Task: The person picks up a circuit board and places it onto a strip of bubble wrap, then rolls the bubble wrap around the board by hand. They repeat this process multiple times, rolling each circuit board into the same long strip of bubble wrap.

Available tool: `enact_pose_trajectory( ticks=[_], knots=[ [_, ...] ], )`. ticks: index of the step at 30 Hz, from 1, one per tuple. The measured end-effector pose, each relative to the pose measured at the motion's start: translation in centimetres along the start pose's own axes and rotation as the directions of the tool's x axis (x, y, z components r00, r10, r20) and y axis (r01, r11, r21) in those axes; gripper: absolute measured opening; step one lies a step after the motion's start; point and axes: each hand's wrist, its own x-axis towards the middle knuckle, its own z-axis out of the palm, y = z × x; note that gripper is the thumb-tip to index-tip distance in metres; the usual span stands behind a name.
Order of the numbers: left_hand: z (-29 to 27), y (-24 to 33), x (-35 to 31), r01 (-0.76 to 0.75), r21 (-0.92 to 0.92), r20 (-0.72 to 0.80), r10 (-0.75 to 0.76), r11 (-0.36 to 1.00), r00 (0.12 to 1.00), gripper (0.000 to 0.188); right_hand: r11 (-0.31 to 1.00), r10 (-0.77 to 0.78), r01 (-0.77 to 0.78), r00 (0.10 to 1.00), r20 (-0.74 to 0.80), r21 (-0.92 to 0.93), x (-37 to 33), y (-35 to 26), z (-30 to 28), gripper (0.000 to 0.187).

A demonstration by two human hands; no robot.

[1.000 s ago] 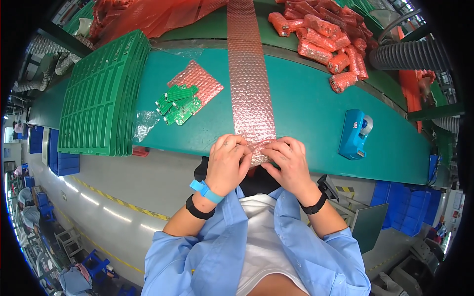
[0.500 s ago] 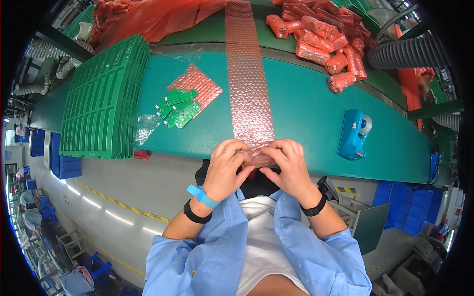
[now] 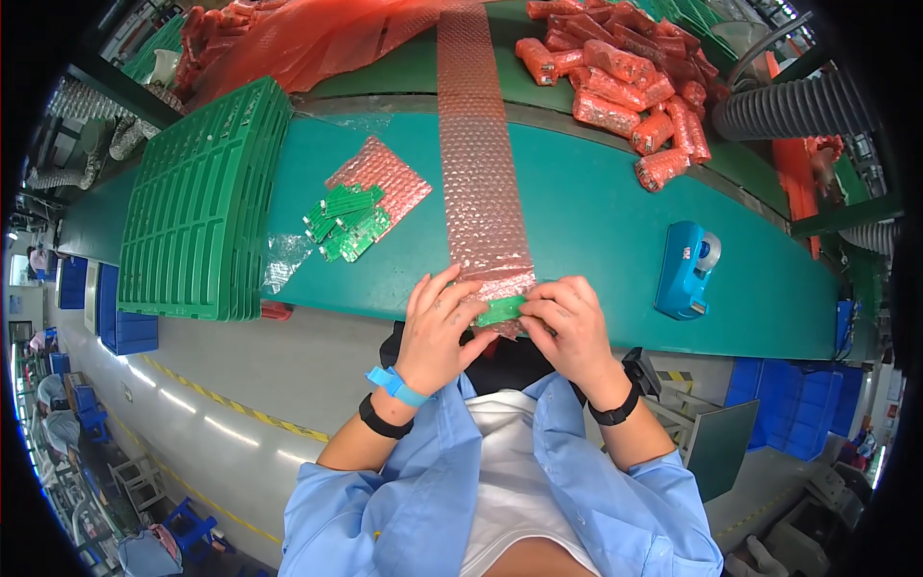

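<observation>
A long strip of pinkish bubble wrap runs from the far side of the green worktable toward me. At its near end, by the table edge, a small green circuit board lies crosswise on the wrap. My left hand grips the board's left end, fingers bent and thumb below. My right hand pinches its right end together with the wrap beneath. Fingertips partly hide both ends. Left of the strip, several green circuit boards lie piled on a bubble wrap sheet.
A stack of green plastic trays stands at the left. On the right sits a blue tape dispenser. Several red-wrapped bundles are heaped at the far right, beside a grey ribbed hose. Red film lies at the back.
Half a second ago my hands pinched a folded wad of wrap. Now the fold is opened and a green circuit board shows between them; my right hand has shifted slightly right.
</observation>
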Motion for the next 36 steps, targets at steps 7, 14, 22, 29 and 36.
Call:
enact_pose_trajectory(
  ticks=[7, 14, 22, 29, 36],
  knots=[
    [0.2, -0.2, 0.0, 0.072, -0.029, 0.044, -0.071, 0.997, 0.997, 0.064, 0.997, 0.072, -0.074, 0.985, 0.16, 0.006, 1.6, -0.7, 1.4, 0.032],
    [-0.1, -0.4, -0.2, 0.095, -0.081, 0.053, -0.091, 0.992, 0.994, 0.073, 0.979, 0.169, -0.183, 0.974, 0.148, 0.09, 1.6, -0.9, 0.6, 0.027],
    [-0.7, -0.7, -0.9, 0.103, -0.242, 0.0, -0.106, 0.965, 0.994, 0.073, 0.986, 0.028, -0.017, 0.998, -0.062, 0.168, 1.4, -1.0, 1.7, 0.026],
    [-3.1, -1.4, -1.2, 0.03, -0.133, 0.044, -0.025, 0.991, 0.999, 0.073, 0.995, -0.08, 0.084, 0.995, -0.064, 0.062, -0.1, -1.3, 3.6, 0.037],
    [-1.3, -2.7, -2.7, -0.057, -0.019, 0.059, 0.058, 0.998, 0.997, 0.065, 0.991, -0.13, 0.131, 0.99, -0.058, 0.013, -0.3, -1.7, 5.2, 0.041]
  ],
)
